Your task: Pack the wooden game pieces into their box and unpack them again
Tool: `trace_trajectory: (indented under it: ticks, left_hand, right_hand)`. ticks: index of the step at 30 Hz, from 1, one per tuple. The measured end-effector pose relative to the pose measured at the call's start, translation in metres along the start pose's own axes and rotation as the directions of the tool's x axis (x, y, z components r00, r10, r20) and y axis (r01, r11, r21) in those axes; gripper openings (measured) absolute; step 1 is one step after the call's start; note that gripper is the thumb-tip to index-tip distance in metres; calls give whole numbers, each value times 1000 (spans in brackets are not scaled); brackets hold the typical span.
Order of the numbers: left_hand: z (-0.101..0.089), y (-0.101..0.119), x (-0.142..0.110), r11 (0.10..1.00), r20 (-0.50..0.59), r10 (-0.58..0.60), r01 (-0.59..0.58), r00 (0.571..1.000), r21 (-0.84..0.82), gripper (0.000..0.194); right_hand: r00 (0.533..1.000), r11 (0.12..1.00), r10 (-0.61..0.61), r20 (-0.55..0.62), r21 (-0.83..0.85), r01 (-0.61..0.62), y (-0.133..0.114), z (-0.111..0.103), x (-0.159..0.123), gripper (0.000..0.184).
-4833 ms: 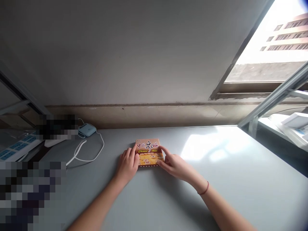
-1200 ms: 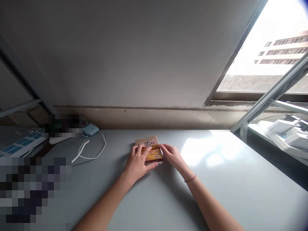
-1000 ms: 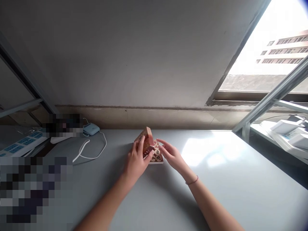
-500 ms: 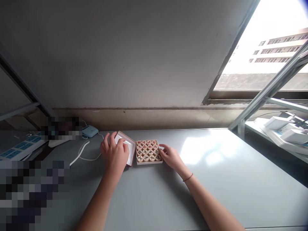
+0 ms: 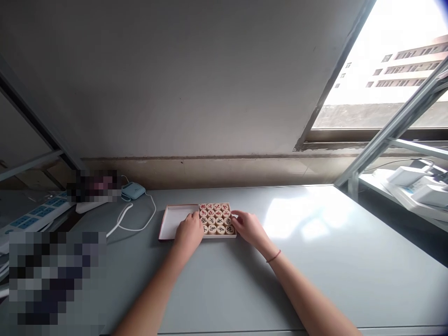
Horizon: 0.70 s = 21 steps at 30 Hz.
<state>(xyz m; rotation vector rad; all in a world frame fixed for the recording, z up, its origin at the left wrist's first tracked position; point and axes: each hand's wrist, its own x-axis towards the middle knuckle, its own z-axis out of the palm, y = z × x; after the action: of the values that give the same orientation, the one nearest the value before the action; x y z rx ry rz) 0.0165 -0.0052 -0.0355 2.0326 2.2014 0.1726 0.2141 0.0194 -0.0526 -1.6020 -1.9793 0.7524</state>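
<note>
A shallow white-edged box (image 5: pixel 218 236) on the table holds round wooden Chinese chess pieces (image 5: pixel 219 221) in rows, red characters at the back and black ones at the front. To its left lies the lid (image 5: pixel 177 215), flat with its white inside facing up. My left hand (image 5: pixel 190 229) reaches over the lid, its fingers closed at the box's left side and covering part of a front piece. At the right side, my right hand (image 5: pixel 249 227) has its fingers bent against the box edge; some fingertips are hidden.
The grey table (image 5: pixel 280 284) runs back to the wall. A blue device (image 5: pixel 133 190) and a white cable (image 5: pixel 140 229) lie at the left, near a power strip (image 5: pixel 35 212). White boxes (image 5: pixel 429 198) sit on a shelf at the right. Blurred blocks cover part of the left side.
The lid, tilted under my left hand before, now lies flat left of the box. My left hand has moved right to the box's left side. My right hand stays at its edge.
</note>
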Motion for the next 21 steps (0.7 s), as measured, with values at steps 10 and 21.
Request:
trace_trajectory:
  ticks: [10,21]
  left_hand:
    - [-4,-10,7,999,-115,-30,25,993,-42,29]
    - [7,-5,13,997,-250,43,-56,967,-48,25]
  right_hand:
    - [999,1000,-19,38,-9,19,-14,-2,-8,32]
    - [998,999,-9,59,37,7,-14,2,-9,31]
